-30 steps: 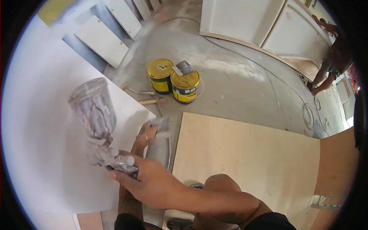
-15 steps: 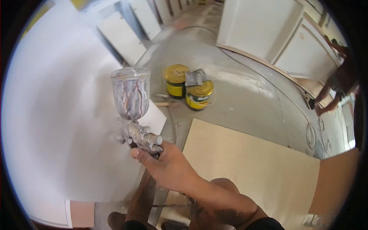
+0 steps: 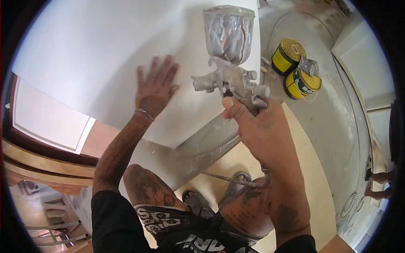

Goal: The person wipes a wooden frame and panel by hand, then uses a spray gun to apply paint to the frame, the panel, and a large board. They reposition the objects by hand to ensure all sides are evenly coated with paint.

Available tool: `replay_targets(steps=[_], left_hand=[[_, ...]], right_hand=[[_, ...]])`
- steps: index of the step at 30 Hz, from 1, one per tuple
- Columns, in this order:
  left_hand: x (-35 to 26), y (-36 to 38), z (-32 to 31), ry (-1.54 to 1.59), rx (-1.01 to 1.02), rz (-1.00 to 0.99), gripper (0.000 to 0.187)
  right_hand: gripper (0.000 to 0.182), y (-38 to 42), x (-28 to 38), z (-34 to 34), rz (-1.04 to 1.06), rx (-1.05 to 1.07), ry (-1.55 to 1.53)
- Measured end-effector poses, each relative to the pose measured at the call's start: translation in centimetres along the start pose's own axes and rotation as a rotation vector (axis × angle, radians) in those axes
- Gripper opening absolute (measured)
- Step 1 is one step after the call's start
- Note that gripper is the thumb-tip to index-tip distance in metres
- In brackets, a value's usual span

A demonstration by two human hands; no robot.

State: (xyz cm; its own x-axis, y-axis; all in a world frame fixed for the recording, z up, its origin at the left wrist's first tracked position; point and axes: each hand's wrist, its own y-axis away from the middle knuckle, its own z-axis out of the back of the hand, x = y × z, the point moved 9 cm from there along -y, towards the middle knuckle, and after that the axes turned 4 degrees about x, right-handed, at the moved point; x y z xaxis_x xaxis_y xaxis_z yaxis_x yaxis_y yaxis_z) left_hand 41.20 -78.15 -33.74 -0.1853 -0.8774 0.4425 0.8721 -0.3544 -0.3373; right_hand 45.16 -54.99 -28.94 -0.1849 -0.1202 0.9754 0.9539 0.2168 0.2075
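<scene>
My right hand (image 3: 261, 122) is wrapped round the grip of a paint spray gun (image 3: 236, 78), its thumb near the trigger. On top of the gun stands a paint-streaked clear cup (image 3: 230, 36), upright, its nozzle side pointing left. To the left, my left hand (image 3: 157, 84) is open with fingers spread, over a large white panel (image 3: 101, 59) and casting a shadow on it. The left fingers look slightly blurred. A hose (image 3: 234, 180) runs below my right wrist, across my legs.
Two yellow-and-black paint buckets (image 3: 289, 57) stand on the concrete floor (image 3: 329, 109) to the right, a grey scraper-like piece (image 3: 309, 66) on one lid. A plywood sheet (image 3: 308, 168) lies under my feet. White cabinets (image 3: 371, 63) and another person's hands (image 3: 379, 185) are at the far right.
My view has swung left and down, so the buckets shift right. My left hand has come into view over the panel. The spray gun stays in my right hand.
</scene>
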Motion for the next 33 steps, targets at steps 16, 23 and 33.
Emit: replay_targets(steps=[16, 23, 33], left_hand=[[-16.1, 29.9, -30.1, -0.498, 0.451, -0.664, 0.072], [-0.8, 22.0, -13.9, 0.181, 0.921, -0.315, 0.064], [14.8, 10.9, 6.4, -0.019, -0.429, 0.612, 0.069]], right_hand=[[0.033, 4.0, -0.2, -5.5, -0.182, 0.155, 0.017], [0.038, 5.4, 3.8, -10.9, -0.04, 0.378, -0.198], [0.028, 5.2, 4.1, -12.4, 0.06, 0.183, -0.173]])
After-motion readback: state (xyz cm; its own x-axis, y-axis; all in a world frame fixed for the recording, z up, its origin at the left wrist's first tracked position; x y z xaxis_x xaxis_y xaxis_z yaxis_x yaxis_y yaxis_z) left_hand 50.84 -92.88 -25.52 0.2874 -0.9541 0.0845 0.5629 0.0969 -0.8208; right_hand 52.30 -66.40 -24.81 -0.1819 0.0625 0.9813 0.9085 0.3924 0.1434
